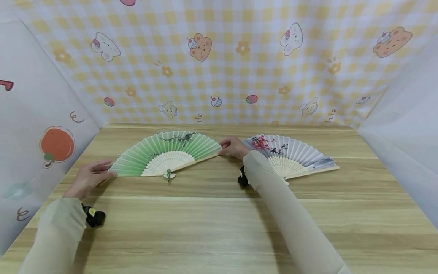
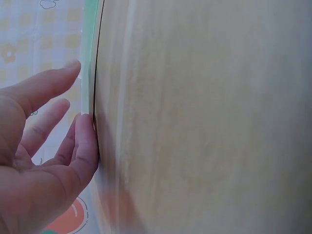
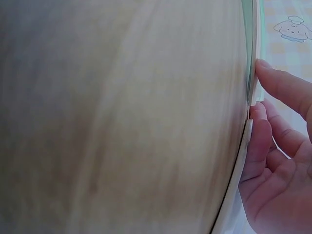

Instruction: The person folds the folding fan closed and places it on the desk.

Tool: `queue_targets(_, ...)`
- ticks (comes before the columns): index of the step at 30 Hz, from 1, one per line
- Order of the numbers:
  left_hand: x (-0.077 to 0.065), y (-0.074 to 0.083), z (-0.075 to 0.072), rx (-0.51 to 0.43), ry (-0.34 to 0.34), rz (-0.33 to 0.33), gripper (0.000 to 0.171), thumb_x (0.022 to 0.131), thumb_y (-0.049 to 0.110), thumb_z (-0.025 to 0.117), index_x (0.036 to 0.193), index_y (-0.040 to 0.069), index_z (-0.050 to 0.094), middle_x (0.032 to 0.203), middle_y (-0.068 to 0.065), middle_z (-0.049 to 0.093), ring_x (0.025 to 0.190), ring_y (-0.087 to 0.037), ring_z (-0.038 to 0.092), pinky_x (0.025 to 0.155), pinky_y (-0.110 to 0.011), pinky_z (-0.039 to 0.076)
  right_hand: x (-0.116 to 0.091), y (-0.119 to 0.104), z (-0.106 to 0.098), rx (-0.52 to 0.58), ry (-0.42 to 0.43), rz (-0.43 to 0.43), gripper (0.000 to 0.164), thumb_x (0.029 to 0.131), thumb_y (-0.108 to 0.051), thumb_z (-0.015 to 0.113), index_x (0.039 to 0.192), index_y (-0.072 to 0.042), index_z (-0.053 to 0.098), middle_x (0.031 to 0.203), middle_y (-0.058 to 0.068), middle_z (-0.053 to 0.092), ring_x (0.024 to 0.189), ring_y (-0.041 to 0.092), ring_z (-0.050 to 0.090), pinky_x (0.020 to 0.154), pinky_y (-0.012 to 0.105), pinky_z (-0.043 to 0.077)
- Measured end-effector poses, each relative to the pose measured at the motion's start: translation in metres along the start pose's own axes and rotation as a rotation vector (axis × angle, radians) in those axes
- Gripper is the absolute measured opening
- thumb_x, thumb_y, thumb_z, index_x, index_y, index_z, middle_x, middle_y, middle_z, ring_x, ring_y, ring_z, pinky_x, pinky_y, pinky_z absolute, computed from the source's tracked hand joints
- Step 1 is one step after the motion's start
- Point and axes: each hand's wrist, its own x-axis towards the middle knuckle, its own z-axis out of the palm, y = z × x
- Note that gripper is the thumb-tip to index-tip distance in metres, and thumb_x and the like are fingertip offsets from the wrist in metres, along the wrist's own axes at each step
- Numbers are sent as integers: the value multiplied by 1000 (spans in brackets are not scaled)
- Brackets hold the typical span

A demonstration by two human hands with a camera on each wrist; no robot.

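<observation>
A spread green folding fan lies on the table, with dark branches painted on it, pale pierced ribs and a green tassel at its pivot. My left hand touches the fan's left end with loosely extended fingers. In the left wrist view, a fingertip meets the fan's end, while another stays just beside it. At the opposite end, my right hand pinches the fan's outer rib. The right wrist view shows a fingertip on this light rib. To the right, a grey-white folding fan with red blossoms is spread, partly hidden by the right forearm.
The wooden table runs back to a yellow checked cloth printed with animals and cakes. White sheets hang at both sides; the left sheet has a fruit print. Each wrist wears a black camera.
</observation>
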Motion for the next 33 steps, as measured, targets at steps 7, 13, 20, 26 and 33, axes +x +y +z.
queue_targets(7, 0, -2, 0, 20, 24, -5, 73, 80, 30, 65, 134, -6, 29, 126, -31, 36, 107, -37, 40, 72, -24, 41, 0, -1, 1, -2, -2, -13, 39, 74, 1, 68, 111, 5, 54, 86, 5, 48, 73, 13, 41, 57, 18, 37)
queue_targets(13, 0, -2, 0, 42, 8, 3, 74, 80, 30, 65, 133, -7, 29, 125, -32, 38, 105, -36, 42, 69, -20, 42, -1, 0, 2, 14, -3, -15, 39, 74, 3, 68, 110, 5, 53, 87, 6, 47, 75, 14, 41, 58, 18, 37)
queue_targets(20, 3, -2, 0, 50, 13, -11, 74, 80, 29, 66, 133, -7, 29, 122, -32, 39, 107, -39, 40, 86, -48, 38, -1, 0, 2, 35, 15, -7, 39, 73, 4, 68, 109, 4, 53, 87, 6, 48, 75, 14, 42, 58, 18, 37)
queue_targets(26, 3, -1, -1, 38, -4, -13, 75, 80, 28, 66, 134, -7, 27, 124, -33, 37, 109, -40, 39, 87, -50, 36, -3, -2, 2, 23, 19, 8, 39, 73, 4, 68, 110, 3, 54, 88, 7, 48, 73, 14, 42, 56, 18, 37)
queue_targets(33, 4, 0, 1, 28, -14, -34, 76, 79, 27, 67, 134, -8, 27, 124, -33, 36, 108, -39, 39, 87, -49, 37, -3, -2, 2, -7, 21, 4, 41, 72, 4, 69, 111, 4, 55, 88, 7, 49, 72, 13, 42, 55, 17, 38)
